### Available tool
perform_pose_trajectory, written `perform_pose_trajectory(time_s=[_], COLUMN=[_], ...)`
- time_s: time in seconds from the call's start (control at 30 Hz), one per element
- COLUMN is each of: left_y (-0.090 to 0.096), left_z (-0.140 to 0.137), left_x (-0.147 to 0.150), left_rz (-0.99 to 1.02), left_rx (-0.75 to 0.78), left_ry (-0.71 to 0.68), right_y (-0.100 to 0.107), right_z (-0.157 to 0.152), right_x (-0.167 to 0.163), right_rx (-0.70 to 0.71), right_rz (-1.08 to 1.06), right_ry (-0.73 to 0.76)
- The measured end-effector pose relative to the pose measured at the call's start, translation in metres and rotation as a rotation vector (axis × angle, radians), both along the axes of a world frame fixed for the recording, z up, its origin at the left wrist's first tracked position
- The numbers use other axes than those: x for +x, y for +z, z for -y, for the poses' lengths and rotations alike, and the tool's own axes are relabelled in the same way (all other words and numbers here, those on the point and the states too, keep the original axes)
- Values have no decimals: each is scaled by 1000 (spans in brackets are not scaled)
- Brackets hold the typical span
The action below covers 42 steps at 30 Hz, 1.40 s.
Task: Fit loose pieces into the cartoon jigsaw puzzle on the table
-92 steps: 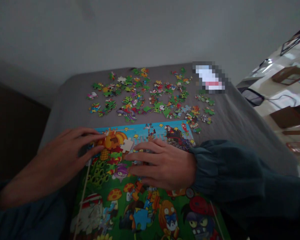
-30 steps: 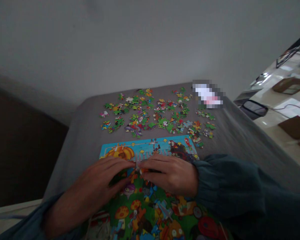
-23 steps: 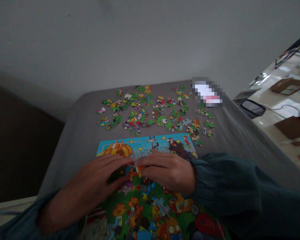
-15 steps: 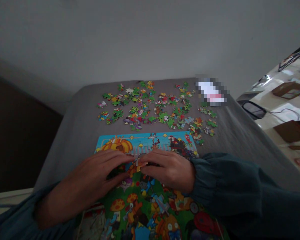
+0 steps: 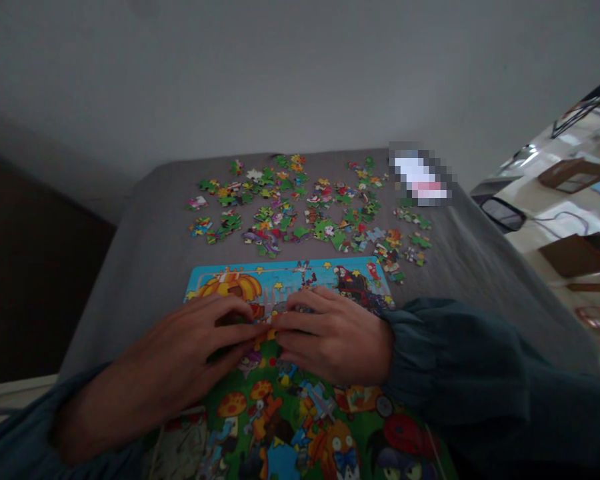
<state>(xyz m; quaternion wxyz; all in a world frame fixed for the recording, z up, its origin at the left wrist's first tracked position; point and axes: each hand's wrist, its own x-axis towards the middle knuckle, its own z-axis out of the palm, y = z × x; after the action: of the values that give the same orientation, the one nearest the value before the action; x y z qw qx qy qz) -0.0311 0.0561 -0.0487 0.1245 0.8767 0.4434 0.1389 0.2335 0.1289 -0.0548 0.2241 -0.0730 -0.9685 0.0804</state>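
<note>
A partly assembled jigsaw puzzle (image 5: pixel 280 271) lies in front of me, with a pumpkin, stars and cartoon figures on it. My left hand (image 5: pixel 195 340) reaches in from the left, its fingers bent and their tips drawn together. From the other side, my right hand (image 5: pixel 335 333) rests on the puzzle with curled fingers. The fingertips of both hands meet above the puzzle's middle, on a small orange puzzle piece (image 5: pixel 266 335). Fingers cover most of that piece, so its fit with its neighbours cannot be made out.
Many loose puzzle pieces (image 5: pixel 325 230) are scattered beyond the puzzle on the grey cloth-covered table (image 5: pixel 145 247). A blurred phone-like object (image 5: pixel 423 177) lies at the far right corner. A wall (image 5: pixel 280 80) rises behind. To the right, cardboard boxes (image 5: pixel 577 175) are visible below table height.
My hands have come closer together, and the fingertips now meet over the orange piece, which showed more between them before. The view has shifted slightly.
</note>
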Motion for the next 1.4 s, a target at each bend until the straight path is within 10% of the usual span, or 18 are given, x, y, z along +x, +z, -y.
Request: perform_pose_trajectory(time_s=[0.43, 0.97, 1.4], left_y=[3, -10, 1], left_z=[2, -1, -3], left_x=[-9, -4, 8], left_rz=[-59, -16, 49], left_rx=[-3, -72, -70], left_ry=[17, 103, 36], right_y=[17, 34, 22], right_z=[-31, -11, -3], right_x=[22, 22, 15], right_rx=[-215, -295, -273], right_rz=[57, 462, 362], right_ry=[-69, 282, 24])
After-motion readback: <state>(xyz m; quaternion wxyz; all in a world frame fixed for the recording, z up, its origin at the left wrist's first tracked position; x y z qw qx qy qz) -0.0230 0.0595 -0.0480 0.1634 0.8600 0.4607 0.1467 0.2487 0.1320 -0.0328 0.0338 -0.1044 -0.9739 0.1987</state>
